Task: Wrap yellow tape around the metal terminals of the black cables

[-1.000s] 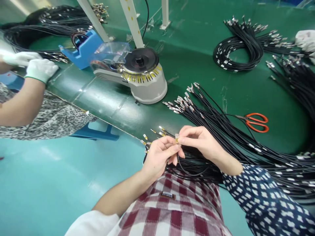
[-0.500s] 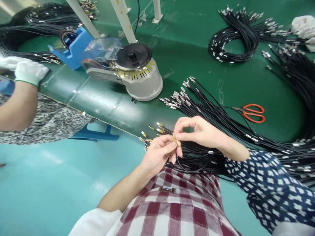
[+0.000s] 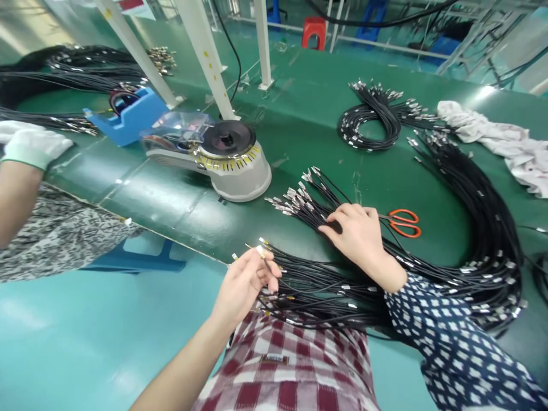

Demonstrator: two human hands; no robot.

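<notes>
Pinching, left hand (image 3: 240, 281), fingertips closed: one black cable (image 3: 268, 266), white-tipped, above near bundle (image 3: 317, 274); likely light, springy, best held just behind its tip. Right hand (image 3: 358, 235): fingers curled at far bundle (image 3: 305, 211), grip unclear. Beside: orange-handled scissors (image 3: 405, 221).

You have no wording you can read here. The label (image 3: 275, 358) on your checked apron (image 3: 252, 394), at six o'clock, is too small; so are the white tags (image 3: 468, 270) on the black cables (image 3: 499, 222) past three o'clock and the red-and-white sheet (image 3: 143, 9) before eleven.
</notes>
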